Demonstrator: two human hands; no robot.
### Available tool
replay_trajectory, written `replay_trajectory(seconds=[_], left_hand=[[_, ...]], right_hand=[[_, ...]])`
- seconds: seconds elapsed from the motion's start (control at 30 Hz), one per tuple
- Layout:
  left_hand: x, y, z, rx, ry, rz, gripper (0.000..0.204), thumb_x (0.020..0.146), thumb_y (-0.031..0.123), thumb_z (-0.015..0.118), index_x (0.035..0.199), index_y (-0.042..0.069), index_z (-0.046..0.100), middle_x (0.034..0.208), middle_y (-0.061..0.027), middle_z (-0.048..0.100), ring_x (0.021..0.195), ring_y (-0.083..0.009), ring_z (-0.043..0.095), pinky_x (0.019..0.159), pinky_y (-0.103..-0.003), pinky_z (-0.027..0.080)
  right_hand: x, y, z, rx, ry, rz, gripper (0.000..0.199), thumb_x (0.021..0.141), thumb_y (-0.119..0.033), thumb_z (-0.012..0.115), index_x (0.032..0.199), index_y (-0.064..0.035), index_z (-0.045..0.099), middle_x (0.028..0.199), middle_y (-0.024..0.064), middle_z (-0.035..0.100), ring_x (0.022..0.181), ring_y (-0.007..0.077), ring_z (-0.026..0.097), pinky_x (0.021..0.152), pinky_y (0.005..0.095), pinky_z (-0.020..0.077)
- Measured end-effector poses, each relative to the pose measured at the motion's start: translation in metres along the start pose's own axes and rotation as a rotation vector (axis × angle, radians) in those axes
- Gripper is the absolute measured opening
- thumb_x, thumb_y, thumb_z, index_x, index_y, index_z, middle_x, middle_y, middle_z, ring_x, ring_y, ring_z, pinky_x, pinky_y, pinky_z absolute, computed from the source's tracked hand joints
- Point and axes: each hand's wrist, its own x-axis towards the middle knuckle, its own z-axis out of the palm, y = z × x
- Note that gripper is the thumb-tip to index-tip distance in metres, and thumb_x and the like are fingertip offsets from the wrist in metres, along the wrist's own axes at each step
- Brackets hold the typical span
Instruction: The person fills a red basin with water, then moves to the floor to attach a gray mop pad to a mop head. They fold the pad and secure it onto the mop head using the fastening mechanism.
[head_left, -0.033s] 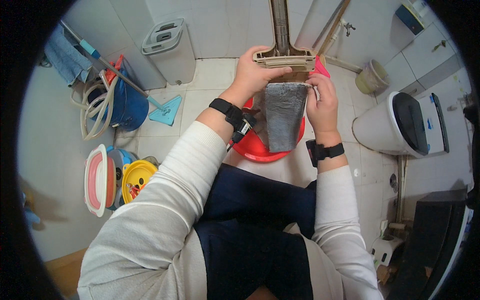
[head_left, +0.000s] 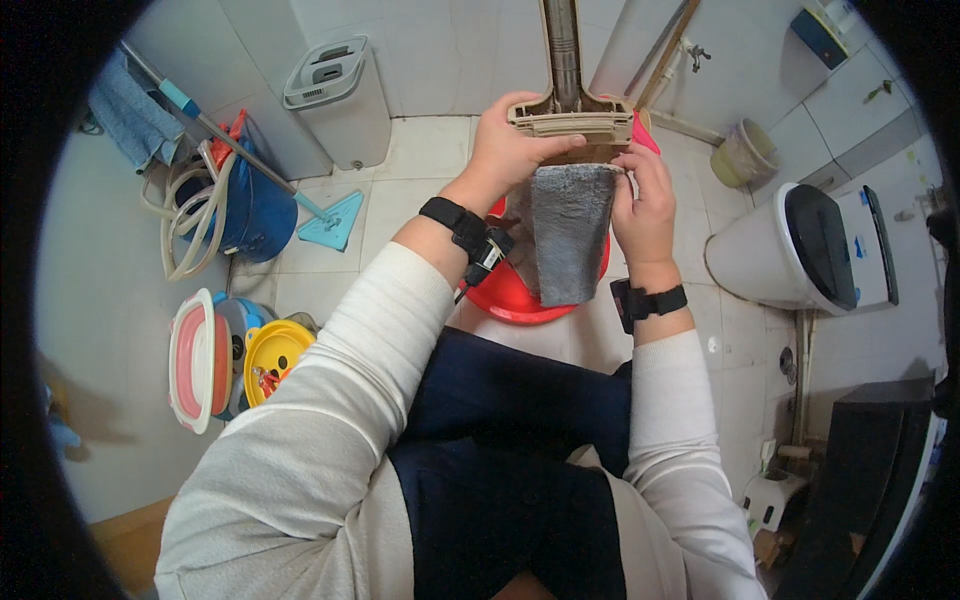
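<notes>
A beige flat mop head (head_left: 575, 125) on a metal pole (head_left: 564, 55) is held up in front of me. My left hand (head_left: 508, 148) is closed on its left end, the thumb lying along the near edge. From the head hangs a grey mop pad (head_left: 573, 235), its worn cloth dangling over a red basin (head_left: 520, 311) on the floor. My right hand (head_left: 648, 205) pinches the pad's upper right corner, just under the mop head. A brownish underside shows between head and pad; how far the two are attached I cannot tell.
A grey-white mop bucket (head_left: 345, 110) stands at the far left wall. Left of me are a blue bucket (head_left: 258, 215) with a hose, a light-blue triangular mop (head_left: 335, 222) and a yellow basin (head_left: 282, 350). At right stand a toilet (head_left: 760, 250) and a small pail (head_left: 742, 158).
</notes>
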Motion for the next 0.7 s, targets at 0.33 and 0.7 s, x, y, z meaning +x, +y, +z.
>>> replay_trajectory(seconds=[0.33, 0.7], left_hand=[[-0.006, 0.002, 0.005, -0.063, -0.062, -0.034, 0.067, 0.062, 0.020, 0.089, 0.112, -0.003, 0.053, 0.101, -0.0110, 0.065, 0.093, -0.0152, 0.062, 0.084, -0.029, 0.051], [-0.008, 0.003, 0.005, -0.032, -0.105, -0.065, 0.069, 0.061, 0.022, 0.090, 0.113, -0.004, 0.052, 0.101, -0.0112, 0.065, 0.093, -0.0148, 0.061, 0.085, -0.028, 0.050]], right_hand=[[-0.003, -0.002, 0.010, 0.138, 0.026, 0.187, 0.012, 0.078, 0.007, 0.058, 0.089, 0.0009, 0.056, 0.098, 0.0164, 0.056, 0.090, 0.0321, 0.058, 0.073, 0.0363, 0.0495], [-0.007, 0.001, 0.011, 0.183, 0.059, 0.302, 0.007, 0.079, 0.005, 0.060, 0.084, 0.0033, 0.055, 0.089, 0.0141, 0.057, 0.074, 0.0273, 0.060, 0.066, 0.0330, 0.0511]])
